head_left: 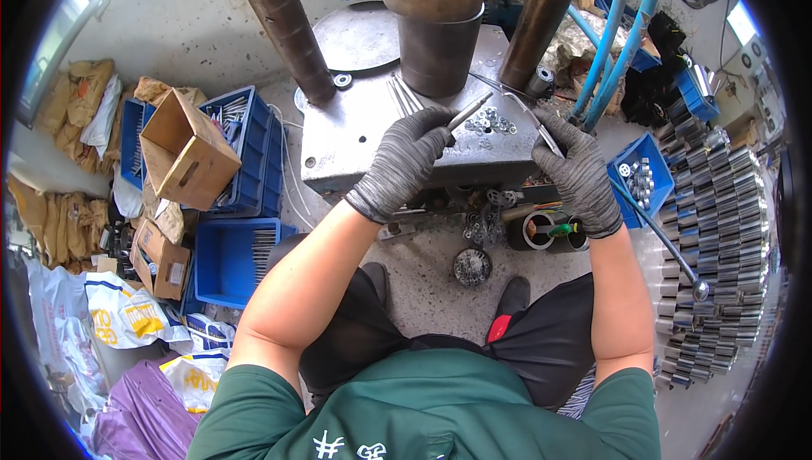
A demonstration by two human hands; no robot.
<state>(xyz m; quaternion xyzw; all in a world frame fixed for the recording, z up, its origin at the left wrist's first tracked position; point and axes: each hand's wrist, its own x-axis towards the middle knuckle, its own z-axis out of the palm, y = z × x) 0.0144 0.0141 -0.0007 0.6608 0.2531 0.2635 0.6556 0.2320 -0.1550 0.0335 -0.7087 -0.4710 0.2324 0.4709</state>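
Both of my hands wear grey gloves and are raised over the near edge of a steel press bed [338,143]. In my left hand [402,156], the fingers close round a slim metal rod [470,110] whose tip points up and right. My right hand [579,177] grips a pair of long metal tweezers [541,130], their tips toward the small parts. Between the hands a loose heap of small metal rings [492,122] lies on the bed. Several similar rods [403,95] rest just beyond my left hand.
A thick steel ram [436,46] stands behind the rings, between two columns [283,29] [545,16]. Blue bins [237,261] and an open cardboard box [190,151] are at left. At right are a blue bin of parts [640,174], a long rod [660,232] and stacked metal tubes [715,249].
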